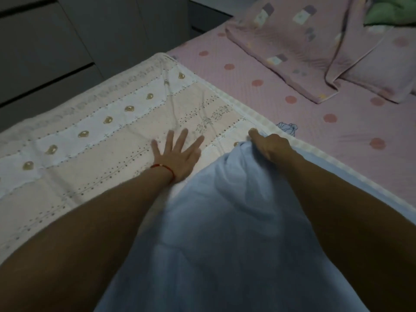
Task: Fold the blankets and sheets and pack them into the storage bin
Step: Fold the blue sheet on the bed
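A white and pale pink patterned blanket [101, 136] lies spread flat over the left half of the bed. Its light blue underside [227, 233] is turned up and pulled over the top, hanging from the middle down to the bottom edge. My left hand [180, 154] presses flat on the patterned side with fingers spread; a red bracelet sits on the wrist. My right hand [270, 146] grips the upper edge of the blue layer near the blanket's right border.
The bed has a pink sheet with red dots [281, 91]. A pink pillow and a folded pink cover [319, 46] lie at the top right, with something green [391, 12] behind. Grey drawers [45, 52] stand beyond the bed's left edge.
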### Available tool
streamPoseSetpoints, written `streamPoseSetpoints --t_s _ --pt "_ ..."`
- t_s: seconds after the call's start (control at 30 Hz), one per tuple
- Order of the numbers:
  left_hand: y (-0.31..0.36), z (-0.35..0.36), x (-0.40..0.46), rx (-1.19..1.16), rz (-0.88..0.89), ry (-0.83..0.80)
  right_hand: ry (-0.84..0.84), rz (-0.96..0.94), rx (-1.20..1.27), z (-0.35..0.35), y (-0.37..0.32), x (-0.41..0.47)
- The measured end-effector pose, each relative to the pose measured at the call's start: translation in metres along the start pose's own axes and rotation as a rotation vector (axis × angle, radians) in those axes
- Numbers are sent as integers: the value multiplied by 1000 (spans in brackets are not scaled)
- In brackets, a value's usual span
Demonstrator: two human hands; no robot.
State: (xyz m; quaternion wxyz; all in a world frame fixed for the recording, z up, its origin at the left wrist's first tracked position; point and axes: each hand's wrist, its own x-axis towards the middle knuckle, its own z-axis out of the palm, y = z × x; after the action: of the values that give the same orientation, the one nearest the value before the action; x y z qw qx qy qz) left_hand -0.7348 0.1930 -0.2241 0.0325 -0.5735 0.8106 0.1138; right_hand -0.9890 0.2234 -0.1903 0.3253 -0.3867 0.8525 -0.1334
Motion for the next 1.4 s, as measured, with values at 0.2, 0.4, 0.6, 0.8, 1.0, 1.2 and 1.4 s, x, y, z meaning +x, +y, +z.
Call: streamPoseSetpoints --t_s 0.2,0.4,0.6,0.8,1.0,1.2,1.4 --pt "-17 40 29 5 8 -141 -185 38 -49 -11 -12 28" --pt "-17 31 26 -7 -1 -179 -116 44 222 -71 -41 46" --pt "-19 30 26 -31 21 -188 -65 -37 26 -60 -45 68" --pt "-20 30 26 -39 24 -180 -373 -45 150 -88 -9 57" --pt "-19 31 26 -42 23 -185 -177 -231 -62 -96 -8 64" --pt "-22 34 29 -37 23 -178 -165 -71 193 -103 58 26" --pt "-21 35 28 -37 18 -174 -25 -119 95 -129 153 -43"
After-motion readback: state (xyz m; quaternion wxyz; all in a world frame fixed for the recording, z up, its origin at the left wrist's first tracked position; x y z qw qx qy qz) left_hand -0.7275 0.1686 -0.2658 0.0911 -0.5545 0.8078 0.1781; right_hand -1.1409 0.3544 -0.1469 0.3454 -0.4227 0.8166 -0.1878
